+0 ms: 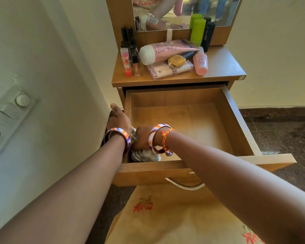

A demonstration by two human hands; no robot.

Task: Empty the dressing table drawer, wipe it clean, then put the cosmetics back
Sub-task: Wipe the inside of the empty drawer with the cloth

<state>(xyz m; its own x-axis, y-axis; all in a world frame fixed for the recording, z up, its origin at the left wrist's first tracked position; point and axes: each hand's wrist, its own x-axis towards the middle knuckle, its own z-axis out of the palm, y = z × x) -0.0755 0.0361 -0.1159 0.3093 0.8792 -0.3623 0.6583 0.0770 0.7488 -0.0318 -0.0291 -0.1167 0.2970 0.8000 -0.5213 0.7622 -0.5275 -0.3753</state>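
Observation:
The wooden drawer (236, 120) stands pulled out, its bottom bare. My right hand (142, 138) is shut on a grey-white cloth (144, 155) pressed into the drawer's near left corner. My left hand (119, 119) grips the drawer's left wall from outside, thumb pointing away. The cosmetics sit on the dressing table top (224, 67): a large pink tube (165, 51), a pink bottle (200, 61), a clear palette case (169, 69), an amber jar (176, 60), nail polishes and lip glosses (128, 55), a green bottle (197, 30) and a black one (208, 36).
A wall with a switch panel (9, 111) runs close along the left. A mirror (185, 11) rises behind the table top. The drawer's metal handle (183, 185) hangs over my lap fabric (174, 217). Dark floor (280, 134) lies to the right.

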